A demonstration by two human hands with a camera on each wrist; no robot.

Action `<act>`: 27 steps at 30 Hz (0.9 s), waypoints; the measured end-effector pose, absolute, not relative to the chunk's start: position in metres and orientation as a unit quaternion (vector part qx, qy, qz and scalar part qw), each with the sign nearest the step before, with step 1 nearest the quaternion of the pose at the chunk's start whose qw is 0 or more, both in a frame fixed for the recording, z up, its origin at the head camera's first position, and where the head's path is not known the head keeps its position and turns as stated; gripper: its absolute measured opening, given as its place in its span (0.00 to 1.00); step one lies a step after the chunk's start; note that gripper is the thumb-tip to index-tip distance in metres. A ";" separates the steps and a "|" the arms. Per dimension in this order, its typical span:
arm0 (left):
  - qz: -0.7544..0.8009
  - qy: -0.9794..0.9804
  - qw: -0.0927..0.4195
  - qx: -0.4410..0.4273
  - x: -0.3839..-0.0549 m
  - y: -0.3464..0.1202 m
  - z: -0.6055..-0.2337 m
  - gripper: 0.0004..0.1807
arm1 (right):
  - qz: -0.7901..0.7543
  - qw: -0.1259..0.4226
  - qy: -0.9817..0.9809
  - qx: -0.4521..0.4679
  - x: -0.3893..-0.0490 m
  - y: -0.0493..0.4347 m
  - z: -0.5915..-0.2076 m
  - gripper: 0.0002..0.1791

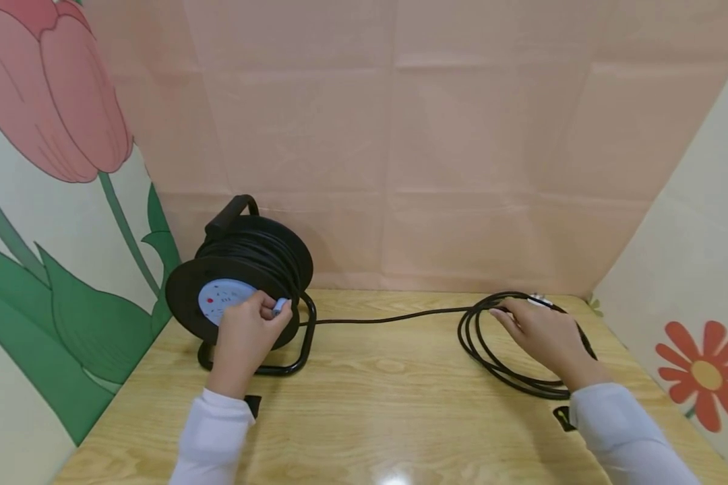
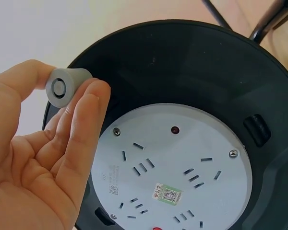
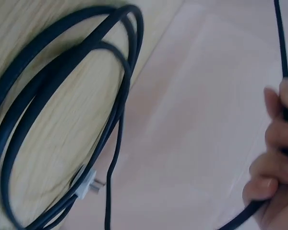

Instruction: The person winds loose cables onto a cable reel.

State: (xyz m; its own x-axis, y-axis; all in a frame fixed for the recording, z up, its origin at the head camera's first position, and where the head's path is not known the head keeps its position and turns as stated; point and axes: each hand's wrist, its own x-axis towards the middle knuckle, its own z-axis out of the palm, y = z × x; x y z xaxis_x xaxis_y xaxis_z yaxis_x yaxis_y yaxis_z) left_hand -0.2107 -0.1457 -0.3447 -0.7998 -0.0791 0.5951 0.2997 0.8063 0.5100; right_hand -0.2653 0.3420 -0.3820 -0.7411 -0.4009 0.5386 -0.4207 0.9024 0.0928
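Observation:
A black cable reel (image 1: 185, 293) stands on the left of the table, black cord wound round its drum and a pale round socket panel (image 2: 173, 163) on its face. With thumb and fingers my left hand (image 1: 245, 340) pinches the small grey crank knob (image 2: 62, 87) near the reel's rim. On the right, my right hand (image 1: 546, 330) grips the black cable (image 3: 281, 43), its fingers curled round it. Loose loops of cable (image 1: 488, 364) lie beneath that hand, with a white plug (image 3: 85, 183) among them. One stretch of cable runs from these loops across to the reel.
The wooden table (image 1: 400, 411) backs onto a pink sheet (image 1: 400, 148). Decorated side panels (image 1: 655, 249) flank it on both sides. Small black patches (image 1: 563, 418) lie near each forearm. The reel's tubular stand (image 1: 306, 347) rests on the table.

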 end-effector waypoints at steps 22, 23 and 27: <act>-0.301 -0.934 0.189 -0.034 -0.211 -0.146 -0.369 0.14 | 0.048 0.331 -0.927 0.172 -0.287 0.301 -0.379 0.21; -0.300 -0.936 0.183 -0.034 -0.212 -0.147 -0.370 0.14 | 0.040 0.339 -0.925 0.170 -0.287 0.301 -0.380 0.23; -0.306 -0.937 0.166 -0.034 -0.213 -0.149 -0.376 0.14 | 0.023 0.353 -0.924 0.144 -0.290 0.304 -0.382 0.30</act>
